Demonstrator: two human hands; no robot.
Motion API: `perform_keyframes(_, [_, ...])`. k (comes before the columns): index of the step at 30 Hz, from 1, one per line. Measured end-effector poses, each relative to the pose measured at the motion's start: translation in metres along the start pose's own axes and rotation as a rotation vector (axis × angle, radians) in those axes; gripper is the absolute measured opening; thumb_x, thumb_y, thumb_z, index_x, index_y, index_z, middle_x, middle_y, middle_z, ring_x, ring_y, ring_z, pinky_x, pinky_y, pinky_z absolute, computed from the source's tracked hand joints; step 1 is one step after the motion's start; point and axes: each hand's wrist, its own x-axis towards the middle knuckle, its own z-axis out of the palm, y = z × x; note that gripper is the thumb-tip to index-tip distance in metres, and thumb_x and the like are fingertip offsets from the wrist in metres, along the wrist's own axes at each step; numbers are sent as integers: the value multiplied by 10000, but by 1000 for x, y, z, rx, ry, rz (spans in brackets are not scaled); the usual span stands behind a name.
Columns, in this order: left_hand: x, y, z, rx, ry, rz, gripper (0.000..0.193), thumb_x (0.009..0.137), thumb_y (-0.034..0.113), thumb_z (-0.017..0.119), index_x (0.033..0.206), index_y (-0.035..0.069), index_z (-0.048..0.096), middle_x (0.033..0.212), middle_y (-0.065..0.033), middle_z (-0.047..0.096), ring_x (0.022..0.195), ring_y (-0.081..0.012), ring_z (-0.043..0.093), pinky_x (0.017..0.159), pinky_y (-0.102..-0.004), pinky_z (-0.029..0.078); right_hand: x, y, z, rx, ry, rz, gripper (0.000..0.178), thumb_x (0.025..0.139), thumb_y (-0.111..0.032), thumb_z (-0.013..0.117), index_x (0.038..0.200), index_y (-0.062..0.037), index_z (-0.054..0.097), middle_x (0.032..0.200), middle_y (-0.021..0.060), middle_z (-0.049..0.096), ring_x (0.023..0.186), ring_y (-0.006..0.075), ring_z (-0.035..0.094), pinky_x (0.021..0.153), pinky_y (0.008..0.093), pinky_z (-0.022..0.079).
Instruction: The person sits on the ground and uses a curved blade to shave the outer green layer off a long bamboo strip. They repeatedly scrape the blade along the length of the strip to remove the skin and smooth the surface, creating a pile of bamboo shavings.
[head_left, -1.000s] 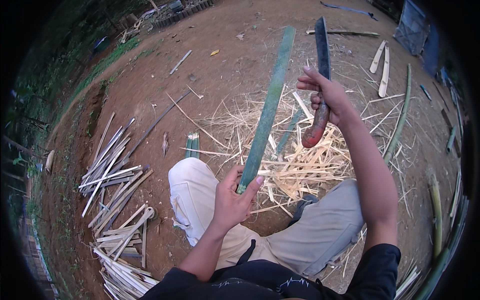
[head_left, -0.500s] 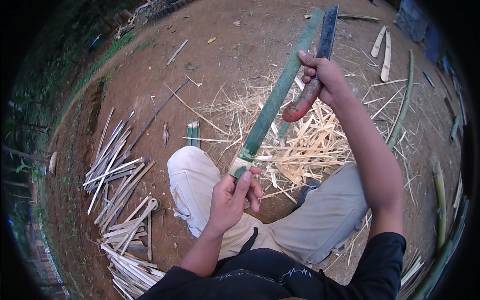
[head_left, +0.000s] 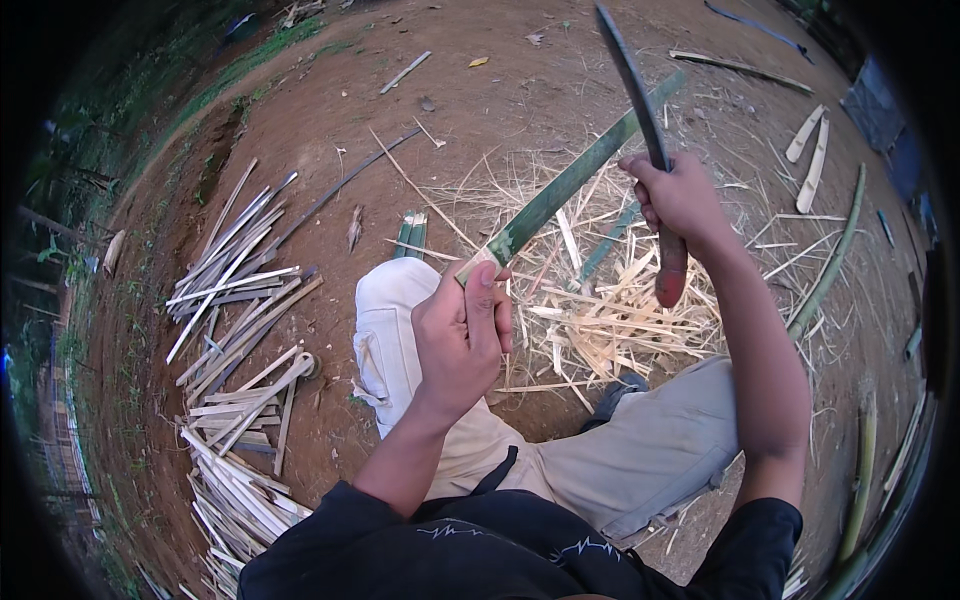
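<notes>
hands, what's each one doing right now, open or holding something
Left hand: closed, holding the near end of a green bamboo strip.
Right hand: closed, holding a long knife.

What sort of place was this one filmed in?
Outdoors, probably a dirt yard used for working bamboo or similar material. Bare brown soil spreads all around, a heap of pale shavings lies in front of the person, and cut strips are piled at the left.
</notes>
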Motion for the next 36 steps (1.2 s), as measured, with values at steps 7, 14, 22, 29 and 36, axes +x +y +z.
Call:
perform_keyframes(7, [13, -12, -2, 98, 61, 62, 236, 1051, 157, 413, 1016, -40, 538, 560, -30, 498, 449, -81, 495, 412, -240, 381, -55, -26, 32, -402, -178, -454, 217, 889, -192, 599, 912, 21, 634, 654, 195, 616, 628, 351, 641, 625, 465, 483])
perform_keyframes(14, [11, -12, -1, 289, 64, 72, 131, 984, 39, 463, 937, -33, 562, 591, -85, 548, 464, -172, 553, 440, -312, 420, -91, -28, 51, -592, -281, -642, 185, 845, -142, 635, 940, -13, 544, 674, 200, 614, 645, 412, 623, 618, 492, 489])
perform_keyframes(22, [6, -25, -5, 456, 107, 320, 55, 865, -66, 545, 873, -43, 595, 652, -156, 583, 549, -320, 596, 494, -380, 450, -94, -31, 59, -607, -301, -633, 218, 835, -220, 675, 865, -40, 555, 624, 177, 601, 614, 393, 626, 564, 485, 492])
perform_keyframes(29, [4, -31, -8, 408, 112, 302, 35, 891, -50, 552, 892, -54, 586, 647, -156, 573, 535, -303, 596, 487, -381, 443, -86, -26, 58, -628, -278, -589, 216, 829, -252, 674, 814, -47, 607, 617, 178, 607, 617, 390, 636, 588, 480, 508])
perform_keyframes(36, [2, -26, -13, 451, 152, 284, 121, 947, -1, 532, 1002, -90, 593, 625, -116, 567, 477, -211, 582, 456, -320, 428, -74, -27, 57, -694, -325, -503, 256, 844, -300, 660, 881, -48, 676, 697, 208, 647, 696, 398, 671, 656, 491, 537])
